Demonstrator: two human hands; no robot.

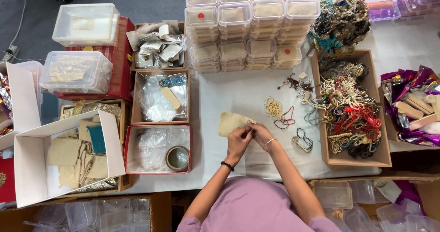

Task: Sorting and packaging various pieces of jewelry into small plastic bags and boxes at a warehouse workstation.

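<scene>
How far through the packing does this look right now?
Done: many lidded clear boxes stand stacked at the back of the table, each with something tan inside. In hand: left hand and right hand work together at the mouth of a beige cloth pouch. Left: loose bead strands on the white cloth, plus a wooden tray heaped with bead jewellery.

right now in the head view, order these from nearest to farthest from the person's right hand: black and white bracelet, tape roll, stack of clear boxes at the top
1. black and white bracelet, just right of the right hand on the white cloth
2. tape roll, to the left in the red box
3. stack of clear boxes, far up at the table's top edge
</scene>
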